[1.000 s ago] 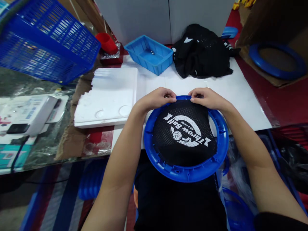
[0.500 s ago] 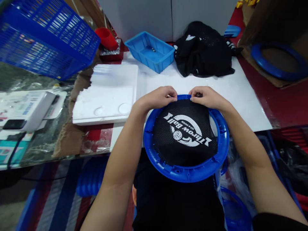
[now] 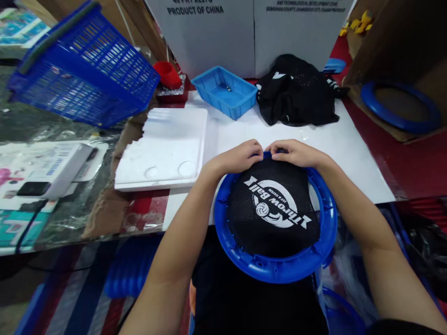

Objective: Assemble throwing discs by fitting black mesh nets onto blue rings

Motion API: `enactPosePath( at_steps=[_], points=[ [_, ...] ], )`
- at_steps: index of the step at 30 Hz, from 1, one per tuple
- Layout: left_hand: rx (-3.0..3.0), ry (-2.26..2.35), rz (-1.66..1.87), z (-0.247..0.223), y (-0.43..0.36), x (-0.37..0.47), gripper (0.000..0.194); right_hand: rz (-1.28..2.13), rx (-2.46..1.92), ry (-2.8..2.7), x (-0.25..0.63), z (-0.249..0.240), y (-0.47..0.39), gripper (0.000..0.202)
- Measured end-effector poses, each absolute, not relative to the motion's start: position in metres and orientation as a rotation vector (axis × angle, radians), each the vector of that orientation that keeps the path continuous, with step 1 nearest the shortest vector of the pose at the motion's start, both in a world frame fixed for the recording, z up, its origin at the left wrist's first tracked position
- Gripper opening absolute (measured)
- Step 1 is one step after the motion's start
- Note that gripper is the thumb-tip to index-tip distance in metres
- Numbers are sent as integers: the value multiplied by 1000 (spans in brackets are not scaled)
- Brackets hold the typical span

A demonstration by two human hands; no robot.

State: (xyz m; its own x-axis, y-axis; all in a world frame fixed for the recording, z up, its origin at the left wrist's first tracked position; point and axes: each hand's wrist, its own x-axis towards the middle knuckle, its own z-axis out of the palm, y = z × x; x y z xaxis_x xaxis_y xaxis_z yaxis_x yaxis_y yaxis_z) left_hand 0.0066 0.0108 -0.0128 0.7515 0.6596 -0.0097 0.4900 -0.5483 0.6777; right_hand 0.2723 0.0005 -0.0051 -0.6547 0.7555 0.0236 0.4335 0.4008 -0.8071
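Observation:
A blue plastic ring (image 3: 275, 271) rests partly on the table's front edge, its near side against my body. Inside it lies a round black mesh net (image 3: 240, 218) with white "Throw Ball" print. Most of the net's edge meets the ring, but a gap shows at the right. My left hand (image 3: 242, 157) is closed at the far rim, fingertips pinching the net's edge over the ring. Close beside it, my right hand (image 3: 293, 152) pinches the same edge with thumb and fingers. The exact grip under the fingertips is partly hidden.
Behind are a light blue tray (image 3: 228, 100) with small metal pieces and a pile of black nets (image 3: 296, 93). A white foam slab (image 3: 167, 149) and blue basket (image 3: 94, 70) stand left. Another blue ring (image 3: 400, 122) lies in a carton at right.
The camera view has tilted up, so things appear lower. My hands have moved slightly closer together along the ring's far rim, still pinching the net's edge.

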Motion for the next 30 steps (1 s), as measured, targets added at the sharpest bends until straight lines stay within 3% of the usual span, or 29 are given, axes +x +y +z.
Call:
enactPosePath(
  at_steps=[9, 13, 24, 30],
  points=[
    [2191, 981, 419, -8, 3, 15, 35, 875, -1142, -2257, 259, -16, -9, 10],
    [2182, 965, 461, -9, -1, 24, 27, 790, -1114, -2312, 258, -20, -6, 8],
    [2050, 1035, 474, -16, 0, 26, 24, 1066, -1055, -2165, 272, -18, -5, 19],
    [2184, 1138, 486, -16, -5, 35, 19, 776, -1158, -2239, 259, -24, -9, 9]
  ],
)
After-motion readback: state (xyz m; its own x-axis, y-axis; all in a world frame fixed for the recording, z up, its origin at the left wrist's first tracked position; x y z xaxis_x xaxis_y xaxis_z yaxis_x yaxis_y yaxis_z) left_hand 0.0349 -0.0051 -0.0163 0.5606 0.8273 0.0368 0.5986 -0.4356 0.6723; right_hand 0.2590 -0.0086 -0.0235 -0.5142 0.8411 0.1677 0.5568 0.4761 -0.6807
